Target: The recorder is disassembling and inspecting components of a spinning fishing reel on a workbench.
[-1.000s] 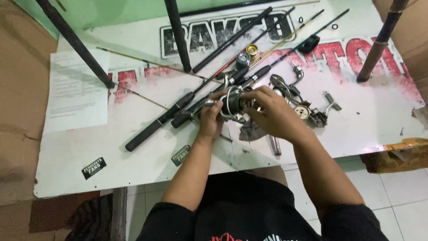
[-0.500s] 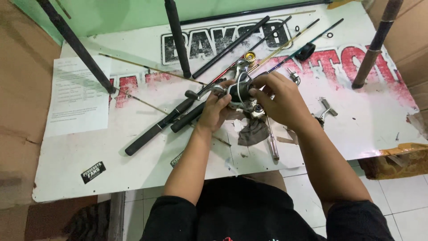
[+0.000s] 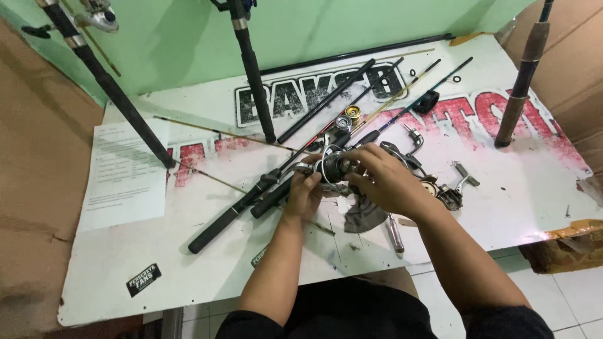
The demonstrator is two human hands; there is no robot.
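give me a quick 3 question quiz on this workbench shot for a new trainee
1. True or false: both hands are on the spinning reel.
2. Which lies right under the right hand? A) grey rag B) white paper sheet C) black sticker
3. Fill in: the left hand is next to the black ____ of a fishing rod that lies on the white table.

Key: 1 true; 2 A; 3 handle.
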